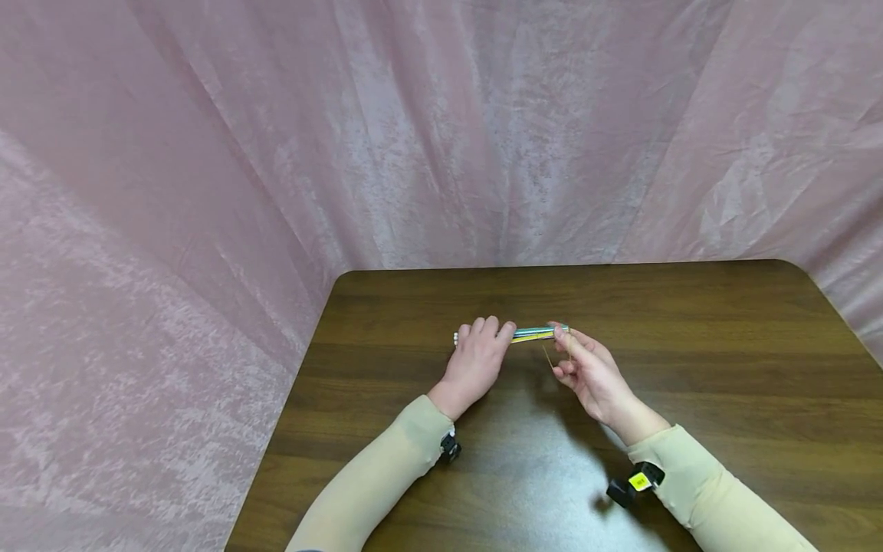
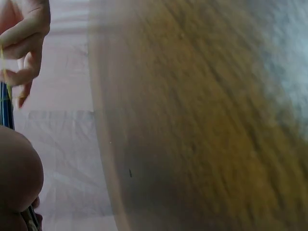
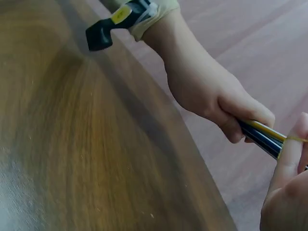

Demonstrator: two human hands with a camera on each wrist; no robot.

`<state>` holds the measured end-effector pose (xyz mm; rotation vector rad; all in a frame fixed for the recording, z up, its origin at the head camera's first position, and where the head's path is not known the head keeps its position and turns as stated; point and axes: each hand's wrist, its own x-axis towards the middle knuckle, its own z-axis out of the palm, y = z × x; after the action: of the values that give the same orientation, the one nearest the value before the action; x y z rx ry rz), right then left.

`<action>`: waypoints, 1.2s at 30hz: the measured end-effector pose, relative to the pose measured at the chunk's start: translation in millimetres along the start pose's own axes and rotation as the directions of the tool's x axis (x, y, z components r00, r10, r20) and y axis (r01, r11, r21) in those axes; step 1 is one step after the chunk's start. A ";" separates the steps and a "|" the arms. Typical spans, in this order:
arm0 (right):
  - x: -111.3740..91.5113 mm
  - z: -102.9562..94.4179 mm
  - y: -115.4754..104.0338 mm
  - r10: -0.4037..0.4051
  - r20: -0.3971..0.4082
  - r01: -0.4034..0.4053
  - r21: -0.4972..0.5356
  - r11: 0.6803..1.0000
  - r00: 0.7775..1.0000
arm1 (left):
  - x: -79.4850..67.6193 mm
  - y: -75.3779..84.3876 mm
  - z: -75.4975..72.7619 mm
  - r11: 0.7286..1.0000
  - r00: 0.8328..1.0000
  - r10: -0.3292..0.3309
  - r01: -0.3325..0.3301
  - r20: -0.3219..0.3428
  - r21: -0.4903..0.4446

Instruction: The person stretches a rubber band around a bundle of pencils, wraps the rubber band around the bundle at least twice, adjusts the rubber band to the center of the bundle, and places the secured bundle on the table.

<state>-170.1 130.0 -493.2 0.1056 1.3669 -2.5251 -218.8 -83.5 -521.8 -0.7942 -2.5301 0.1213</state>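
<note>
A slim bundle of pencils (image 1: 533, 334), with yellow and blue showing, lies crosswise above the table. My left hand (image 1: 476, 360) grips it near the left end, where small pale tips stick out past the fingers. At the right end, a thin yellow rubber band (image 1: 548, 359) is stretched between the bundle and the fingers of my right hand (image 1: 599, 377). In the right wrist view the bundle (image 3: 263, 136) runs from the left hand (image 3: 207, 91) to the right fingers (image 3: 288, 163). The left wrist view catches the band (image 2: 6, 72) on the right fingers.
Below the hands spreads a brown wood-grain table (image 1: 724, 368) with rounded corners. A pink velvet curtain (image 1: 483, 138) hangs behind it and along the left side. Each wrist wears a small black camera, the right one (image 1: 638, 481) with a yellow label.
</note>
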 end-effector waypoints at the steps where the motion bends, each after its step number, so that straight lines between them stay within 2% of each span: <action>1: 0.1 -0.2 0.3 -0.017 0.001 0.017 -0.026 1.000 1.000 | -0.3 -0.9 0.2 1.000 1.000 0.009 -0.009 -0.004 -0.008; 5: 1.0 -0.8 1.6 -0.099 0.014 0.100 -0.188 0.977 0.995 | -0.5 -5.2 -1.6 0.998 0.998 0.054 -0.054 -0.025 -0.012; 9: 1.7 -2.1 3.2 -0.161 0.019 0.157 -0.363 0.918 0.987 | 1.4 -11.4 -6.3 0.994 0.994 0.106 -0.106 -0.023 -0.007; 15: 0.9 -2.4 5.9 -0.188 0.047 0.188 -0.458 0.869 0.981 | 3.8 -17.2 -10.8 0.986 0.986 0.167 -0.167 0.004 0.016; 19: 3.4 -1.0 8.0 -0.181 0.036 0.167 -0.591 0.789 0.983 | 4.9 -16.9 -15.5 0.973 0.974 0.224 -0.224 0.003 0.055; 22: 8.0 -3.1 7.5 -0.188 0.022 0.158 -0.643 0.749 0.982 | 6.1 -13.7 -19.3 0.964 0.967 0.256 -0.256 0.009 0.080; 23: 9.7 -4.8 7.1 -0.189 0.023 0.159 -0.647 0.746 0.982 | 6.2 -12.5 -20.0 0.963 0.966 0.259 -0.259 0.012 0.080; 28: 14.3 -11.9 5.9 -0.171 0.025 0.149 -0.622 0.769 0.985 | 6.6 -7.6 -22.2 0.970 0.968 0.242 -0.244 0.066 0.019; 33: 15.6 -14.6 10.4 -0.146 0.000 0.116 -0.609 0.785 0.989 | 10.1 0.4 -28.1 0.984 0.971 0.176 -0.180 0.163 0.010; 36: 16.0 -15.7 11.9 -0.150 0.005 0.123 -0.601 0.790 0.989 | 10.4 4.0 -29.0 0.989 0.969 0.140 -0.146 0.206 0.017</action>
<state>-183.2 133.7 -514.6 -0.0697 2.1927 -2.0628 -210.6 -76.1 -492.8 -0.9974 -2.6513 0.3049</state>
